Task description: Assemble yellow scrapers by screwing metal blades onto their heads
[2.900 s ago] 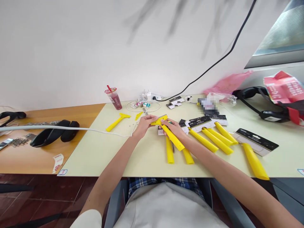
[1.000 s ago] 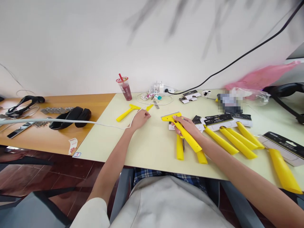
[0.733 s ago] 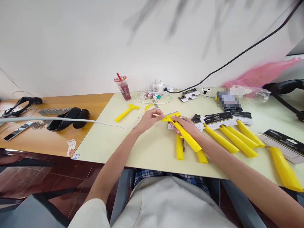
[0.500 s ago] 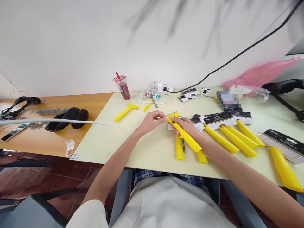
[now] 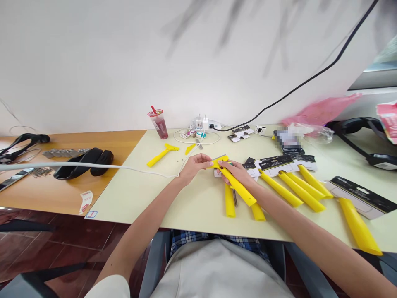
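Observation:
My right hand (image 5: 237, 172) grips a yellow plastic scraper (image 5: 240, 190) by its long handle, just above the pale green table (image 5: 192, 207). The scraper's wide head with a thin metal blade (image 5: 218, 159) points away from me. My left hand (image 5: 194, 164) pinches the left end of that head with its fingertips. Two loose yellow handles (image 5: 229, 201) and a small screwdriver lie on the table under my right wrist.
Several more yellow handles (image 5: 293, 188) and black-and-white packaging cards (image 5: 273, 162) lie to the right. Another yellow scraper (image 5: 161, 153) rests far left of my hands. A red drink cup (image 5: 159, 123), chargers, a white cable (image 5: 93, 167) and black headsets on the wooden table (image 5: 46, 194) are nearby.
My left hand left the scraper and reached out to the table at the left, then came back and took hold of the scraper's head again. My right hand has kept its grip on the handle.

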The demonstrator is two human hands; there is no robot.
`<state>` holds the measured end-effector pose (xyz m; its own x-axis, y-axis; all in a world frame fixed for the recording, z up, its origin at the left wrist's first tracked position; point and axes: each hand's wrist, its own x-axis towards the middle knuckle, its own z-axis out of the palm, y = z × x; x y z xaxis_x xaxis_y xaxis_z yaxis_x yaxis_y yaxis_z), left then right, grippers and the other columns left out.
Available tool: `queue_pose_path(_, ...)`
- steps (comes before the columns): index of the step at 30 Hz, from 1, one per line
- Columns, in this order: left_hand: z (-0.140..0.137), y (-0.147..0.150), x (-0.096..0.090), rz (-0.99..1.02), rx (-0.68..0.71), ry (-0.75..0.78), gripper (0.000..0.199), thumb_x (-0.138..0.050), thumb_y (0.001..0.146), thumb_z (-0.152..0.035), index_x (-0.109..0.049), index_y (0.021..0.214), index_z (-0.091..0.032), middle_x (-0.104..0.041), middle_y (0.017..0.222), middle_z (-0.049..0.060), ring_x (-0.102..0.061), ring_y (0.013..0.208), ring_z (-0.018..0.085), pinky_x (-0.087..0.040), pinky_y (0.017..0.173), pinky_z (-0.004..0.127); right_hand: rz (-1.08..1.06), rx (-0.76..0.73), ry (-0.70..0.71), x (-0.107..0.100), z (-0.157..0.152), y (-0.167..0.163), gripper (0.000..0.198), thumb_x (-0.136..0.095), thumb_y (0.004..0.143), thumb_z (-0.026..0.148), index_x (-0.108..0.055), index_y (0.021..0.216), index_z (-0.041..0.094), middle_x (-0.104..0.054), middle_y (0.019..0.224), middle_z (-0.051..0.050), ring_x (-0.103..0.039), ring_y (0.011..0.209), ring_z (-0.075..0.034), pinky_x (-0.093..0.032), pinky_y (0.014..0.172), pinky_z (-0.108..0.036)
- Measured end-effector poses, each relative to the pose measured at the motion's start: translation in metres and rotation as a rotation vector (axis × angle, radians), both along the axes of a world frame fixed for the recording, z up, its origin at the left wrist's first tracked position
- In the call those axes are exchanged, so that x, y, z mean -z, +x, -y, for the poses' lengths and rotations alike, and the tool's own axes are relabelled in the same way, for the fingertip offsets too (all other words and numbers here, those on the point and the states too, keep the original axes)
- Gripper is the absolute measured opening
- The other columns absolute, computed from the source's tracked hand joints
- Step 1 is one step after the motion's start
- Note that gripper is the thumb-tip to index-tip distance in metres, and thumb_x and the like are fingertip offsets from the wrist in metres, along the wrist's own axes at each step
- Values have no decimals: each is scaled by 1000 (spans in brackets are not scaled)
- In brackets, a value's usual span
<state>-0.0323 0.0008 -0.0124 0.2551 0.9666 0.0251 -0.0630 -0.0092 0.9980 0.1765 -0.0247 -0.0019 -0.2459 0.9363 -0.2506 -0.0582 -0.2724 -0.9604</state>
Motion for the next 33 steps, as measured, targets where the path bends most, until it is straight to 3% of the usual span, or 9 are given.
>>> queue_pose_path(6, 1, 2, 2, 66, 23, -110, 41, -96, 68, -36, -78, 101, -21, -73, 110, 5, -65, 102, 18, -48, 87, 32, -13, -2, 3, -3, 2, -1, 51, -93, 74, 63, -67, 88, 22, -57, 46, 4, -48, 38, -12, -38, 35, -23)
queue_pose_path(11, -7, -2, 8, -33, -43, 29, 38, -84, 85, -51, -75, 106, -21, -76, 114, 8, -68, 106, 21, -51, 94, 35, -43, 4, 13, 2, -1, -1, 50, -92, 75, 63, -67, 85, 21, -57, 47, 4, -50, 39, -12, -37, 35, -23)
queue_pose_path(14, -18, -15, 14, -340, -182, 239, 27, -74, 94, -46, -73, 105, -21, -77, 108, 9, -70, 103, 24, -53, 98, 41, -74, 6, 28, 7, -3, -1, 49, -93, 75, 62, -67, 83, 21, -66, 59, 1, -52, 41, -10, -38, 36, -22)
queue_pose_path(17, -29, -33, 19, -790, -331, 465, 14, -70, 95, -29, -73, 107, -23, -76, 117, 11, -67, 116, 29, -48, 112, 47, -95, 4, 30, 10, -4, 0, 48, -93, 75, 60, -67, 84, 20, -76, 76, -2, -54, 43, -9, -40, 36, -22)
queue_pose_path(21, -38, -53, 24, -1083, -388, 425, 21, -69, 93, -22, -74, 113, -21, -73, 126, 15, -62, 126, 35, -46, 115, 52, -91, -4, 20, 11, -5, 2, 49, -93, 75, 60, -67, 85, 20, -76, 74, -3, -54, 43, -9, -40, 36, -23)
queue_pose_path(26, -45, -69, 24, -1054, -372, 379, 15, -71, 90, -23, -75, 104, -21, -75, 115, 14, -66, 114, 34, -49, 107, 49, -35, -23, 9, 7, -2, 2, 51, -87, 80, 67, -67, 81, 20, -59, 49, 2, -51, 40, -11, -37, 37, -22)
queue_pose_path(33, -48, -82, 19, -998, -361, 378, 8, -65, 93, -20, -73, 95, -22, -77, 111, 12, -66, 109, 30, -49, 104, 47, -25, 19, -19, 5, 1, 1, 52, -89, 76, 68, -66, 82, 22, -57, 48, 3, -48, 39, -12, -35, 36, -24)
